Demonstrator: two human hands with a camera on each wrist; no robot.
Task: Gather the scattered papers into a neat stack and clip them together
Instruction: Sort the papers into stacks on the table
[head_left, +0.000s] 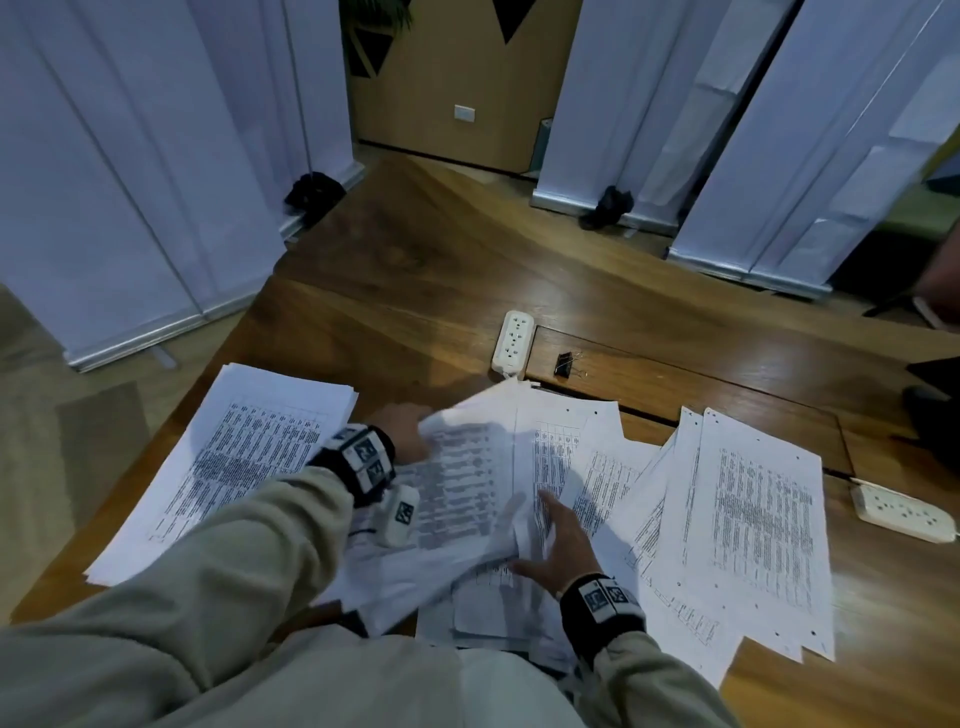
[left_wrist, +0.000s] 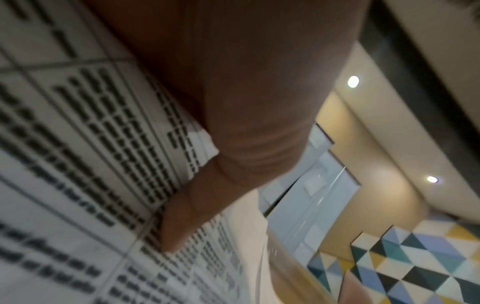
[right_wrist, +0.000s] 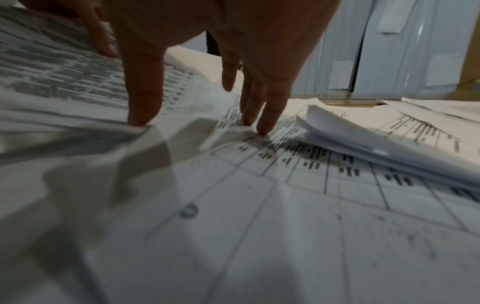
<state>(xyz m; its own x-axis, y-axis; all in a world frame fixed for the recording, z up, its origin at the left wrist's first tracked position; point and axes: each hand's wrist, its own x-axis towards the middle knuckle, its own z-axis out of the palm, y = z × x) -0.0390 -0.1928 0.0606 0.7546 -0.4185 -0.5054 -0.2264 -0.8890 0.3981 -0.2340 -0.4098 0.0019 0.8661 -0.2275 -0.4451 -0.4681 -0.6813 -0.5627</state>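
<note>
Both hands (head_left: 558, 540) seemingly press down loose papers (head_left: 467, 467).

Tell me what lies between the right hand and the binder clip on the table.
Paper only: the right hand presses on the middle pile, whose far edge lies short of the binder clip. Beyond that edge, bare wooden table. Nothing else blocks the reach.

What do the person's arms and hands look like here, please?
Both arms wear loose beige sleeves. Each wrist carries a black band with white square marker tiles: left, right. A small white marked block hangs under the left band. The hands are bare.
</note>
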